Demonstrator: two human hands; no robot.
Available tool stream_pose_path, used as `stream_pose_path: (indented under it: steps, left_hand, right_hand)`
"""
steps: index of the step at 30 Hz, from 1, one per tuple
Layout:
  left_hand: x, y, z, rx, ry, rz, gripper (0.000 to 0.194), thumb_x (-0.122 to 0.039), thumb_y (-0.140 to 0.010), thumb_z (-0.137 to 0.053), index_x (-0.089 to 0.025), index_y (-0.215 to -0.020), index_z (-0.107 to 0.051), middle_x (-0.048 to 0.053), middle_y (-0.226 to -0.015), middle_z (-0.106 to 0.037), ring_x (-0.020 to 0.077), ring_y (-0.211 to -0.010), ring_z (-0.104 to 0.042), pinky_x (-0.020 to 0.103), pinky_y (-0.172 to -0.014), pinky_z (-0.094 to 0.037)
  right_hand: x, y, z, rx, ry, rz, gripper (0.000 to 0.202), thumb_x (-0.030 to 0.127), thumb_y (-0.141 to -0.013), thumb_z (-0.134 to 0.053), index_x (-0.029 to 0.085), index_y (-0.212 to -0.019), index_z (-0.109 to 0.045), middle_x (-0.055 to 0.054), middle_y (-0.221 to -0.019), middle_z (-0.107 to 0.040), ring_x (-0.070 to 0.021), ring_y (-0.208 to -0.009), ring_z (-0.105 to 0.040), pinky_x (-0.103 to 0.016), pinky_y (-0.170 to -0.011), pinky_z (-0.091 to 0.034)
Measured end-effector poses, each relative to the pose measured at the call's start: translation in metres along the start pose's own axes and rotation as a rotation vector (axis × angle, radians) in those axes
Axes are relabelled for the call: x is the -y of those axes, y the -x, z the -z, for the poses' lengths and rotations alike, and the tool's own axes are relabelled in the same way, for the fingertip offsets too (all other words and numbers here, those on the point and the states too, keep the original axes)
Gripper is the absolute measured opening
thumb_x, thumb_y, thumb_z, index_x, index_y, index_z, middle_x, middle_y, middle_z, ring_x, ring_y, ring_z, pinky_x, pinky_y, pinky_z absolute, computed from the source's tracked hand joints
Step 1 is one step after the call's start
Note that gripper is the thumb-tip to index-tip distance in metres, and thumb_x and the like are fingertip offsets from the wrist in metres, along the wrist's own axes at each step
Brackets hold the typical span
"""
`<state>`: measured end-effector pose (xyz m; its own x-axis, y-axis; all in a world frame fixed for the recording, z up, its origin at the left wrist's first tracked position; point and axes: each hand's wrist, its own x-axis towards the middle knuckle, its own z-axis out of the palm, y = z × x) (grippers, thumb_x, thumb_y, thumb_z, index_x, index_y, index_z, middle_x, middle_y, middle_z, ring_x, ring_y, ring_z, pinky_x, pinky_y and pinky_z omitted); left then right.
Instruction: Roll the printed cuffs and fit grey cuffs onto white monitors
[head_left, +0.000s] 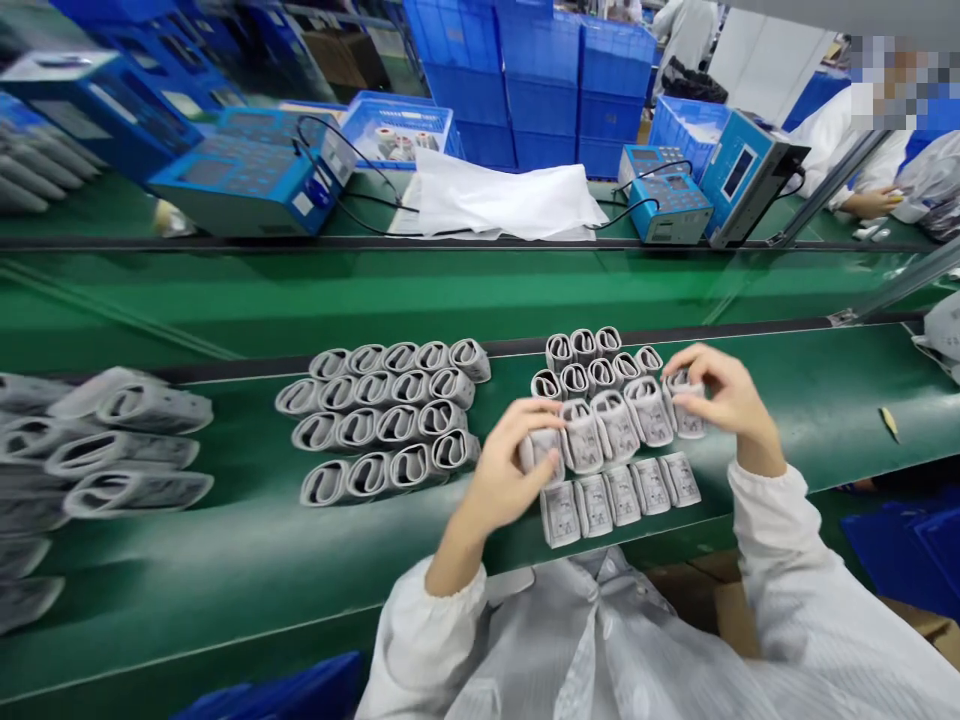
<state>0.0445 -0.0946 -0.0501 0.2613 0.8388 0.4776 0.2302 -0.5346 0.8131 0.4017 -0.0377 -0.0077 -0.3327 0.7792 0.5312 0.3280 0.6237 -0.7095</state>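
From out here I get one view, worn on the person's head, looking forward and down over the near edge of the green table (247, 560) at close range, reaching to the stacked blue crates (536, 90) on the far side.

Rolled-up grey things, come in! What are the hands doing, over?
Left hand gripping left-end roll, right hand gripping right-end roll. Three rolls between them. Another row close by, nearer the body. Nothing seen blocking.
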Motion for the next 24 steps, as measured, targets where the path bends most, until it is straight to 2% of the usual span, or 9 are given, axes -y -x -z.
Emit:
stream_pose_path:
  steps: [2, 5, 7, 9, 12, 14, 16, 19, 24]
  left_hand:
    - [0.018, 0.021, -0.017, 0.051, 0.007, -0.016, 0.023, -0.023, -0.101, -0.071, -0.028, -0.122, -0.077, 0.015, -0.130, -0.078, 0.0340, -0.130, -0.077, 0.058, -0.110, -0.067]
    - [0.039, 0.035, -0.033, 0.023, -0.098, -0.068, 0.020, -0.020, -0.104, -0.066, -0.029, -0.117, -0.078, 0.013, -0.127, -0.079, 0.0363, -0.143, -0.072, 0.069, -0.121, -0.060]
    - [0.046, 0.044, -0.031, -0.022, -0.181, -0.080, 0.020, -0.020, -0.103, -0.068, -0.030, -0.117, -0.078, 0.013, -0.132, -0.079, 0.0385, -0.150, -0.066, 0.074, -0.125, -0.054]
    - [0.046, 0.061, -0.020, -0.017, -0.178, -0.060, 0.027, -0.023, -0.100, -0.074, -0.032, -0.126, -0.075, 0.014, -0.137, -0.077, 0.0394, -0.148, -0.066, 0.073, -0.124, -0.055]
    - [0.040, 0.101, -0.010, 0.175, -0.094, 0.086, 0.083, -0.044, -0.083, -0.096, -0.034, -0.157, -0.058, 0.020, -0.153, -0.068, 0.0459, -0.148, -0.065, 0.073, -0.121, -0.058]
    - [0.037, 0.125, -0.016, 0.285, -0.120, 0.227, 0.121, -0.048, -0.064, -0.107, -0.030, -0.167, -0.047, 0.025, -0.165, -0.060, 0.0538, -0.156, -0.057, 0.079, -0.125, -0.052]
    - [0.034, 0.138, -0.030, 0.285, -0.160, 0.336, 0.107, -0.036, -0.067, -0.103, -0.026, -0.160, -0.052, 0.024, -0.161, -0.063, 0.0532, -0.155, -0.058, 0.081, -0.128, -0.047]
    - [0.030, 0.125, -0.044, 0.145, -0.080, 0.430, 0.065, -0.022, -0.082, -0.085, -0.024, -0.143, -0.060, 0.017, -0.145, -0.071, 0.0400, -0.138, -0.072, 0.070, -0.122, -0.057]
    - [0.014, 0.043, -0.014, 0.030, 0.095, 0.186, 0.069, -0.033, -0.085, -0.091, -0.026, -0.147, -0.060, 0.016, -0.149, -0.066, 0.0344, -0.140, -0.071, 0.049, -0.111, -0.067]
  right_hand:
    - [-0.024, 0.029, -0.012, 0.021, 0.045, -0.132, 0.041, 0.040, -0.085, -0.096, 0.024, -0.076, -0.059, -0.008, -0.107, -0.085, -0.0255, -0.095, -0.081, -0.041, -0.082, -0.065]
    - [-0.053, 0.071, -0.031, -0.167, 0.110, -0.234, 0.031, 0.039, -0.087, -0.093, 0.025, -0.081, -0.066, -0.013, -0.124, -0.083, -0.0334, -0.124, -0.077, -0.058, -0.110, -0.062]
    - [-0.061, 0.096, -0.035, -0.275, 0.140, -0.261, 0.021, 0.037, -0.092, -0.088, 0.025, -0.094, -0.071, -0.016, -0.138, -0.077, -0.0348, -0.137, -0.070, -0.062, -0.119, -0.057]
    - [-0.060, 0.121, -0.031, -0.319, 0.130, -0.286, 0.016, 0.038, -0.099, -0.079, 0.026, -0.106, -0.071, -0.016, -0.136, -0.076, -0.0329, -0.131, -0.072, -0.060, -0.112, -0.061]
    - [-0.048, 0.151, -0.025, -0.191, 0.061, -0.319, 0.019, 0.044, -0.105, -0.069, 0.027, -0.112, -0.075, -0.013, -0.119, -0.082, -0.0310, -0.109, -0.080, -0.053, -0.095, -0.068]
    - [-0.038, 0.165, -0.030, -0.064, 0.029, -0.342, 0.023, 0.045, -0.099, -0.078, 0.028, -0.114, -0.079, -0.013, -0.117, -0.084, -0.0338, -0.113, -0.081, -0.054, -0.099, -0.068]
    - [-0.032, 0.171, -0.041, -0.007, 0.009, -0.360, 0.025, 0.043, -0.093, -0.085, 0.027, -0.112, -0.079, -0.013, -0.121, -0.085, -0.0359, -0.123, -0.078, -0.056, -0.106, -0.065]
    - [-0.031, 0.164, -0.059, -0.077, -0.049, -0.357, 0.020, 0.045, -0.100, -0.076, 0.027, -0.101, -0.068, -0.011, -0.118, -0.083, -0.0315, -0.117, -0.079, -0.052, -0.101, -0.067]
    - [-0.026, 0.093, -0.047, -0.251, -0.196, -0.236, 0.029, 0.046, -0.098, -0.075, 0.027, -0.094, -0.054, -0.007, -0.115, -0.078, -0.0293, -0.111, -0.081, -0.052, -0.099, -0.066]
